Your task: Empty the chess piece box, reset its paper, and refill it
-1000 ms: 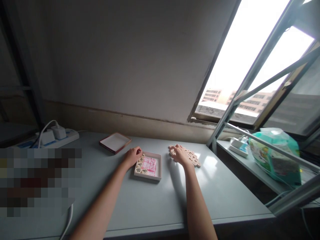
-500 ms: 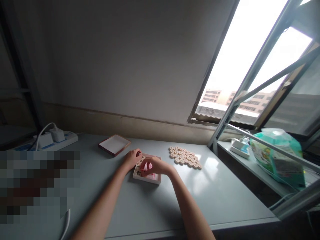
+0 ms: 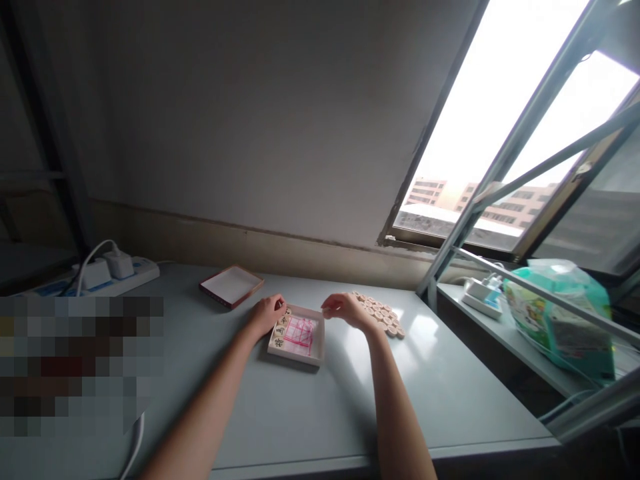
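Observation:
A shallow white box (image 3: 313,355) lies on the grey table (image 3: 280,413); inside are a pink grid sheet and a few round wooden chess pieces (image 3: 281,331) along its left side. My left hand (image 3: 267,312) rests on the box's left far corner, fingers curled against the pieces. My right hand (image 3: 345,309) hovers between the box and a flat cluster of wooden pieces (image 3: 383,315), fingers bent in a loose pinch; whether it holds a piece is unclear.
A red-rimmed box lid (image 3: 231,285) lies behind the box. A white power strip (image 3: 107,275) with plugs sits at the far left. A window frame and a ledge with a green plastic bag (image 3: 560,317) stand on the right.
My right hand went from the piece cluster to the box, then moved back right toward the cluster. My left hand stayed at the box's corner.

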Available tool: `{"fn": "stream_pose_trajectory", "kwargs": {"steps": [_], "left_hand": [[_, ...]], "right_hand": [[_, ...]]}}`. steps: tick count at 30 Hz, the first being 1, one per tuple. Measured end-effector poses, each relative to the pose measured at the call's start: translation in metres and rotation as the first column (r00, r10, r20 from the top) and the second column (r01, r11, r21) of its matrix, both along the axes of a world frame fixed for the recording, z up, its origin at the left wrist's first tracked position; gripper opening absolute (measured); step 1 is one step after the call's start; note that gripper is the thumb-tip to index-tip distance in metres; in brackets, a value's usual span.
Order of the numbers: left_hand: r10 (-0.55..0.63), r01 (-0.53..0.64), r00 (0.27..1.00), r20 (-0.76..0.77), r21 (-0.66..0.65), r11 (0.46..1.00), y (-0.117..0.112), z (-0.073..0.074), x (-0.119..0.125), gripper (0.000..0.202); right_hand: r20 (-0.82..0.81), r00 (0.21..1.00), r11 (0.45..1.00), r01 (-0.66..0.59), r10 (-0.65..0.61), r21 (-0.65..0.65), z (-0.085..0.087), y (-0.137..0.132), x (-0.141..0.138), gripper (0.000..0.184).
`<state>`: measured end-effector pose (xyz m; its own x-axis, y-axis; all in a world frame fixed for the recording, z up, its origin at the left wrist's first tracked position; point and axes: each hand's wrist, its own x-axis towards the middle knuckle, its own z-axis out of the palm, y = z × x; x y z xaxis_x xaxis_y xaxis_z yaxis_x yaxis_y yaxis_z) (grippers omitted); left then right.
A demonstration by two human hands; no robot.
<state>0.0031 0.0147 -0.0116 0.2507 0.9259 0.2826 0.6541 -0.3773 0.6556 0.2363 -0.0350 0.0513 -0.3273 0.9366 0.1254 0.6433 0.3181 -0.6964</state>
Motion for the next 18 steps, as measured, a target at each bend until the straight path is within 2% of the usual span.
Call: {"fn": "stream_pose_trajectory", "kwargs": {"steps": [3,5,10,13,16,18], "left_hand": [[-0.022,0.022,1.0,0.019,-0.001,1.0,-0.001,0.001,-0.001,0.017],[-0.02,0.02,1.0,0.021,-0.006,1.0,-0.001,0.002,-0.001,0.017],[-0.008,0.008,1.0,0.024,-0.01,1.0,-0.003,0.005,-0.002,0.018],[-0.043,0.044,0.999,0.03,-0.019,0.999,-0.004,0.006,-0.001,0.019],[-0.099,0.102,0.994,0.04,-0.058,0.993,-0.005,0.008,-0.001,0.024],[-0.117,0.12,0.992,0.045,-0.079,0.99,-0.006,0.009,-0.001,0.028]], "right_hand": [[0.077,0.987,0.985,0.147,-0.14,-0.09,-0.006,0.001,0.028,0.015],[0.133,0.973,0.973,0.204,-0.19,-0.105,-0.012,0.001,0.037,0.013],[0.218,0.933,0.955,0.297,-0.286,-0.018,-0.016,0.001,0.04,0.012],[0.273,0.882,0.923,0.367,-0.384,0.113,-0.013,-0.001,0.046,0.01],[0.27,0.88,0.912,0.329,-0.391,0.246,-0.01,0.0,0.044,0.008],[0.226,0.923,0.927,0.244,-0.312,0.285,-0.008,0.003,0.031,0.007]]}}
